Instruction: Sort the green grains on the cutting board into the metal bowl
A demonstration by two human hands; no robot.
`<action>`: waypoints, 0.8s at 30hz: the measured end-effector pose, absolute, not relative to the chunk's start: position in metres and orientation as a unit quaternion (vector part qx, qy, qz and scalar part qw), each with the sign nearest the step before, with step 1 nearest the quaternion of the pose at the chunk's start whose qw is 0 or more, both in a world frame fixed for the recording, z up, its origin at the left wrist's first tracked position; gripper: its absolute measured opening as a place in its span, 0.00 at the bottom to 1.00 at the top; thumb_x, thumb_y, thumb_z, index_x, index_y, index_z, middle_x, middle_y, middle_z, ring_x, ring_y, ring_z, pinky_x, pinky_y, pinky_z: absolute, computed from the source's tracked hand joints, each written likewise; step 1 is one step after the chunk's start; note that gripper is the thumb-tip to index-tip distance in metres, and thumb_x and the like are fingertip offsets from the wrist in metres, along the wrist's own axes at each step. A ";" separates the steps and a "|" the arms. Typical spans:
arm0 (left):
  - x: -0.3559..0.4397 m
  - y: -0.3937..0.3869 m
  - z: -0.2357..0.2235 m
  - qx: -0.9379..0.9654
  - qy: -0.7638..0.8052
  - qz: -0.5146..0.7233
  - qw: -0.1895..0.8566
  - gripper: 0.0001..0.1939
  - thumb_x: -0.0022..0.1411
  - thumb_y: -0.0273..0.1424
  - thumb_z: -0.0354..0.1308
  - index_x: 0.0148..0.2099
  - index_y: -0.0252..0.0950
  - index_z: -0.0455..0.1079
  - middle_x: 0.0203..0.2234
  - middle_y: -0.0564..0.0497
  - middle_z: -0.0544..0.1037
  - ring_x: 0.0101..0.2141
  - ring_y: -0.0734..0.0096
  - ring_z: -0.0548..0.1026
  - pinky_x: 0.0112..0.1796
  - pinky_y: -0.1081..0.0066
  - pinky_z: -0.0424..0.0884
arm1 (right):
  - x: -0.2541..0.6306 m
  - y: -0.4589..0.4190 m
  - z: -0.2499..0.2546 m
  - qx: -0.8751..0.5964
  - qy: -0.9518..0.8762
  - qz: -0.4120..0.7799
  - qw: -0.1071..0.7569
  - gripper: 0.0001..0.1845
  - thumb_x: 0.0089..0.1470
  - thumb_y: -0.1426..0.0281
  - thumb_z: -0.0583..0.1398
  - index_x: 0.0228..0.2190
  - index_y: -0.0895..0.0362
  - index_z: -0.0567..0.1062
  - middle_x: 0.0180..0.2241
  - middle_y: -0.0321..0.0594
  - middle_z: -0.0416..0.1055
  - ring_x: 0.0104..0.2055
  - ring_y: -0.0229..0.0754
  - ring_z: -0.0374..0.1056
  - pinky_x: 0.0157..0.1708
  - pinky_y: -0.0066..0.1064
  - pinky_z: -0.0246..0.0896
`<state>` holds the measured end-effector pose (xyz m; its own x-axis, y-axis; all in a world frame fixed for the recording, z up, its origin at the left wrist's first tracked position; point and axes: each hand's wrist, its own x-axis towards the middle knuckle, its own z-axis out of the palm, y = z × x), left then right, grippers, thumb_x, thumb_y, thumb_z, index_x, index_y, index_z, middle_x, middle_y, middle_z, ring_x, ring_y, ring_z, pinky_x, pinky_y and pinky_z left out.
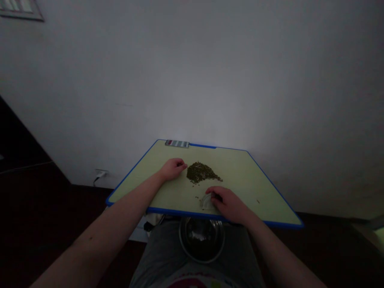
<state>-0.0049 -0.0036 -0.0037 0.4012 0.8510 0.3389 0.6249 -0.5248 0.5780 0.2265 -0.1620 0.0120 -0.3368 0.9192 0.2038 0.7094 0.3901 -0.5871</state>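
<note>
A pile of small greenish-brown beans or grains (199,173) lies in the middle of the pale yellow board table (240,168), its tail trailing to the right. My left hand (173,169) rests at the pile's left edge, thumb and fingertips pinched together; whatever may be between them is too small to see. Near the front edge, my right hand (226,202) grips a clear, half-round plastic piece that looks like a protractor (206,202), held low over the tabletop. A few loose grains lie between the pile and this piece. Below, a shiny metal bowl (221,245) sits on my lap.
A flat calculator-like strip (177,143) lies at the table's back left edge, against the white wall (204,80). One small brown bit (258,201) lies at the right. A plug with a cord (100,175) is in the wall at left.
</note>
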 end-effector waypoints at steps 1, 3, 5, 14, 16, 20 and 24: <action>-0.005 -0.003 -0.004 0.816 0.453 0.310 0.184 0.17 0.54 0.42 0.49 0.25 0.34 0.66 0.17 0.55 0.65 0.22 0.76 0.62 0.25 0.74 0.55 | 0.227 -0.164 0.012 -0.518 -0.788 0.209 0.259 0.16 0.49 0.77 0.52 0.40 0.56 0.70 0.38 0.41 0.69 0.40 0.41 0.64 0.42 0.34 0.56; -0.005 -0.002 -0.005 0.815 0.452 0.312 0.184 0.17 0.54 0.42 0.49 0.24 0.34 0.66 0.17 0.55 0.65 0.22 0.76 0.62 0.25 0.74 0.55 | 0.228 -0.168 0.011 -0.526 -0.780 0.220 0.259 0.16 0.49 0.77 0.52 0.40 0.56 0.70 0.36 0.40 0.69 0.37 0.40 0.64 0.40 0.33 0.57; -0.005 -0.002 -0.005 0.815 0.452 0.313 0.182 0.17 0.54 0.42 0.49 0.24 0.34 0.66 0.17 0.55 0.65 0.22 0.76 0.62 0.25 0.74 0.56 | 0.230 -0.171 0.010 -0.529 -0.774 0.227 0.262 0.15 0.50 0.76 0.52 0.40 0.56 0.69 0.35 0.40 0.69 0.36 0.39 0.63 0.38 0.32 0.57; -0.005 -0.002 -0.005 0.815 0.451 0.312 0.188 0.17 0.54 0.43 0.48 0.25 0.34 0.67 0.17 0.55 0.66 0.22 0.76 0.63 0.25 0.74 0.56 | 0.233 -0.178 0.008 -0.532 -0.768 0.235 0.269 0.15 0.50 0.76 0.51 0.41 0.55 0.68 0.36 0.39 0.68 0.36 0.39 0.63 0.38 0.31 0.57; -0.005 -0.002 -0.004 0.815 0.450 0.310 0.191 0.17 0.54 0.43 0.48 0.25 0.34 0.67 0.17 0.55 0.66 0.22 0.76 0.63 0.25 0.74 0.56 | 0.234 -0.178 0.008 -0.528 -0.769 0.240 0.268 0.15 0.51 0.76 0.51 0.41 0.55 0.68 0.35 0.39 0.68 0.36 0.38 0.63 0.38 0.31 0.57; -0.005 -0.002 -0.004 0.819 0.446 0.311 0.186 0.17 0.54 0.42 0.48 0.25 0.34 0.66 0.17 0.55 0.65 0.22 0.76 0.62 0.25 0.73 0.56 | 0.234 -0.175 0.009 -0.532 -0.767 0.230 0.274 0.15 0.51 0.76 0.52 0.41 0.55 0.68 0.36 0.39 0.68 0.36 0.39 0.63 0.38 0.31 0.57; -0.005 -0.002 -0.005 0.818 0.450 0.309 0.181 0.17 0.54 0.42 0.48 0.24 0.34 0.66 0.17 0.55 0.65 0.22 0.76 0.62 0.25 0.73 0.55 | 0.228 -0.170 0.008 -0.541 -0.767 0.199 0.282 0.15 0.51 0.76 0.51 0.41 0.55 0.68 0.36 0.39 0.68 0.37 0.39 0.63 0.39 0.32 0.57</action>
<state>-0.0048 -0.0017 -0.0046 0.4040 0.8479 0.3432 0.6236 -0.5298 0.5749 0.2279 -0.1704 0.0084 -0.2552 0.9423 0.2166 0.7174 0.3347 -0.6110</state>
